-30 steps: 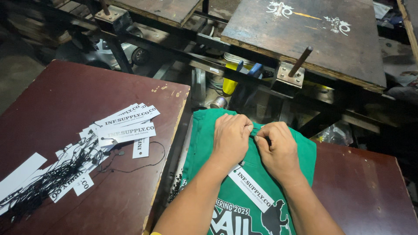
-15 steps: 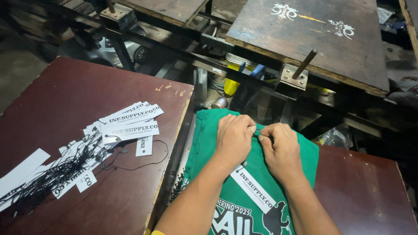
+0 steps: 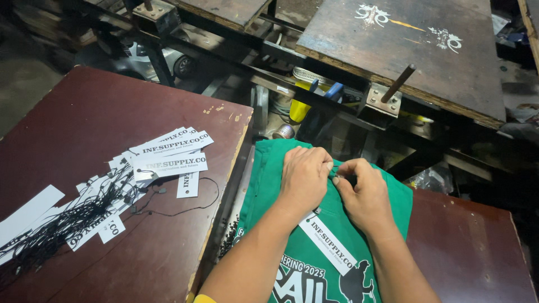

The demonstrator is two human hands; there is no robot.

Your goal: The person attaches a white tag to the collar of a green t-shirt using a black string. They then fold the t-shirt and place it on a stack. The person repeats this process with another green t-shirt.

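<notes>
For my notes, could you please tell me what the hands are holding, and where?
Both hands, left and right, pinch the green shirt at its top edge, fingertips meeting there.

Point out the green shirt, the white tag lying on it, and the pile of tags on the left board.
green shirt (image 3: 269, 168), head view, bare upper left corner.
white tag (image 3: 328, 245), head view, middle of the strip.
pile of tags (image 3: 168, 160), head view, top tags.
</notes>
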